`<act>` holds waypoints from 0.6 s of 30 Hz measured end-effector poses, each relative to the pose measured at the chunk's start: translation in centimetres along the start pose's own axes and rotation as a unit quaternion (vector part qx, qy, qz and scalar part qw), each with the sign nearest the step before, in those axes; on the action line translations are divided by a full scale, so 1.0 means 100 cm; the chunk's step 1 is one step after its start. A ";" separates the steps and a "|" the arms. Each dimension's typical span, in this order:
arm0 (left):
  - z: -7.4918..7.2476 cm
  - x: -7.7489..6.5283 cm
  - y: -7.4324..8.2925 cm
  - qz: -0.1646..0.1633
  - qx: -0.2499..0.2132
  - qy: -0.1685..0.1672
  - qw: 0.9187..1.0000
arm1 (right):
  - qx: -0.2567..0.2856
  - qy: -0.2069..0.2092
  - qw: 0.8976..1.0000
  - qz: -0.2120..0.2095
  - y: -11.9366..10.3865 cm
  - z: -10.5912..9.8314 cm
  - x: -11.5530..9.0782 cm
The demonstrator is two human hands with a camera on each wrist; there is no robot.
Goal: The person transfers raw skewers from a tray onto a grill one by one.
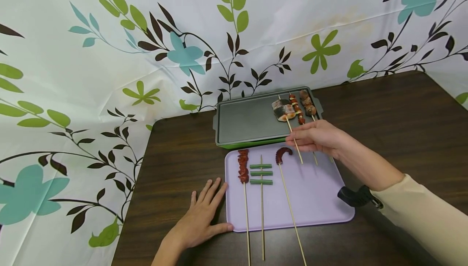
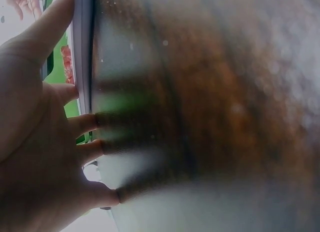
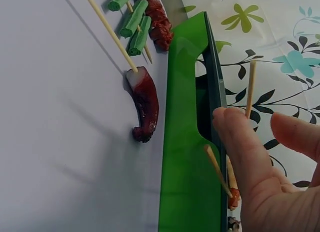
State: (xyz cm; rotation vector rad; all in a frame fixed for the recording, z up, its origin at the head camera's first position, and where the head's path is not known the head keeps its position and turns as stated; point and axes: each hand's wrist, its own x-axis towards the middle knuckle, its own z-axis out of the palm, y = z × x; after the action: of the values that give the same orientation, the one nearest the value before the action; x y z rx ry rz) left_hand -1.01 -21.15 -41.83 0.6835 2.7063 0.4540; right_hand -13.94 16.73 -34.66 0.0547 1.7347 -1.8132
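A skewer with a flat, dark-skinned fish-like piece [image 1: 282,109] lies at the right of the grill plate [image 1: 248,120], its stick jutting out over the front edge. My right hand [image 1: 318,136] is at that stick; the fingers are nearly straight, and the right wrist view shows the thumb apart from them. Beside it lie a red-and-pale skewer [image 1: 297,109] and a browned meat skewer [image 1: 308,102], sticks partly hidden by the hand. My left hand [image 1: 201,213] rests spread on the table, thumb against the lilac tray [image 1: 321,201].
On the tray lie a red meat skewer [image 1: 243,166], a skewer of green stalks [image 1: 261,173] and a tentacle skewer [image 1: 280,155]; their sticks overhang the near edge. The green grill base [image 3: 185,182] stands directly behind the tray, near the patterned cloth [image 1: 256,26].
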 end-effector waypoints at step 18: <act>0.000 -0.002 0.001 -0.009 -0.009 -0.001 1.000 | -0.134 0.010 0.990 -0.035 0.000 0.002 -0.023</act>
State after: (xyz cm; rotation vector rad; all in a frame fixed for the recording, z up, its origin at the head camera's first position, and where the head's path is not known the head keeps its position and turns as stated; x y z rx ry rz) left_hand -0.84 -21.19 -41.76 0.6535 2.7018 0.4714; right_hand -11.99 17.49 -33.63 -0.1004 2.0018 -1.6147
